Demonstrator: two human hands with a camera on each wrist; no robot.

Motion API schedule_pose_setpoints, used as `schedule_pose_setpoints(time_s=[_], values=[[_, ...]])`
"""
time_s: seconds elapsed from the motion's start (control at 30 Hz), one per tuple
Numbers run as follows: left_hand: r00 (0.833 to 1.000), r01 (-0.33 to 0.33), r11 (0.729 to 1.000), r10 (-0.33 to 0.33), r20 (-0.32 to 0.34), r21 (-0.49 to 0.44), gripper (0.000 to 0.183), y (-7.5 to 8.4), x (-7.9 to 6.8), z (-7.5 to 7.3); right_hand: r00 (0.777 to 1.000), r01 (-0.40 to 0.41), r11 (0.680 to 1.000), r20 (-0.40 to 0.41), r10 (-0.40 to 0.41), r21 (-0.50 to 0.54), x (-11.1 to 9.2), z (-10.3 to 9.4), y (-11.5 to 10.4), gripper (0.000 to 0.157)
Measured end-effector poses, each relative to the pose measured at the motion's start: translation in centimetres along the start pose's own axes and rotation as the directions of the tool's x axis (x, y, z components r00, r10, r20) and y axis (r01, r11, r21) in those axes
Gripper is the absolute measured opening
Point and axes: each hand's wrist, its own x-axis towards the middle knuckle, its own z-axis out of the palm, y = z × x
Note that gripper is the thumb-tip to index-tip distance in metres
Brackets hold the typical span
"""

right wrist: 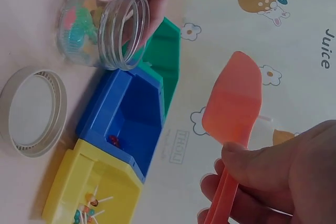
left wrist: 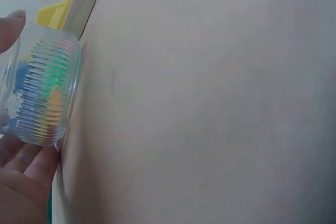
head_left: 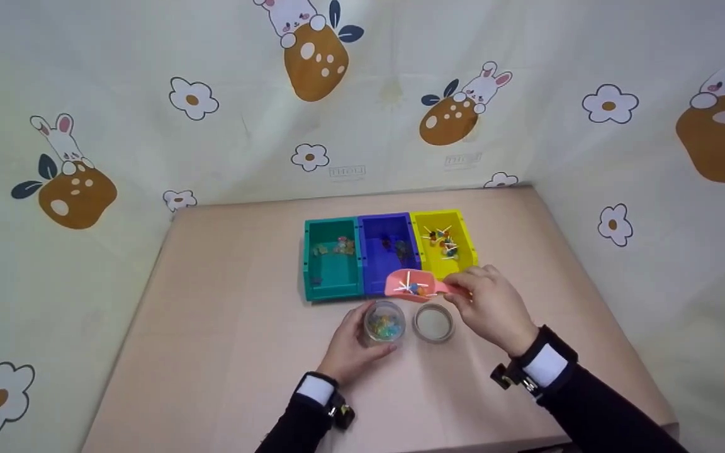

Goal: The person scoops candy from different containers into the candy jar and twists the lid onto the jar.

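Note:
My left hand (head_left: 351, 345) grips a clear ribbed jar (head_left: 384, 322) at its side, thumb and fingers around it. Colourful small pieces lie inside the jar, bright green and orange through the wall in the left wrist view. My right hand (head_left: 494, 308) holds a pink scoop (right wrist: 233, 98) by its handle. Several small lollipops with white sticks (head_left: 411, 286) rest in the scoop, which overlaps the front of the blue and yellow bins in the head view. Between the hands, the jar's round lid (head_left: 433, 323) lies on the table with its inner side up.
Three joined bins stand behind the hands: green (head_left: 334, 297), blue (head_left: 387, 217) and yellow (head_left: 469, 242). Small pieces lie in the green and blue ones, lollipops in the yellow one. The table (head_left: 230, 352) meets a patterned cloth (head_left: 243, 151) at the back and sides.

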Motion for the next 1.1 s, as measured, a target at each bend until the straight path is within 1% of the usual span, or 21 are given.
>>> schedule_pose_setpoints(time_s=[0.13,0.3,0.43,0.57,0.7,0.87,1.1], values=[[1.000,-0.003,1.000,0.003,0.003,0.004,0.092,0.0,-0.1,0.0,1.000,0.009,1.000,0.025,-0.009,-0.014,-0.1,0.2,0.0,0.025],[1.000,0.028,1.000,-0.029,0.010,0.002,0.094,0.3,-0.1,-0.1,0.998,0.022,0.999,0.056,-0.020,-0.034,-0.2,0.3,0.0,0.022],[0.999,0.035,0.999,-0.035,0.012,0.010,0.096,0.3,-0.1,-0.2,0.997,0.047,0.997,0.069,-0.043,-0.067,-0.2,0.2,-0.2,0.023],[1.000,0.010,1.000,-0.010,0.011,-0.003,0.096,0.1,-0.1,-0.3,0.993,0.110,0.986,0.045,-0.106,-0.124,-0.1,0.4,-0.5,0.022],[1.000,-0.018,1.000,0.018,0.014,-0.017,0.095,-0.3,-0.1,-0.4,0.985,0.173,0.968,0.015,-0.173,-0.180,0.1,0.6,-1.0,0.019],[1.000,-0.003,1.000,0.003,0.018,-0.013,0.095,-0.2,-0.2,-0.3,0.980,0.195,0.960,0.012,-0.196,-0.204,0.2,0.5,-1.6,0.018],[1.000,0.015,1.000,-0.015,0.014,-0.012,0.096,0.0,-0.1,-0.3,0.982,0.186,0.963,-0.007,-0.191,-0.194,0.2,0.3,-1.4,0.019]])
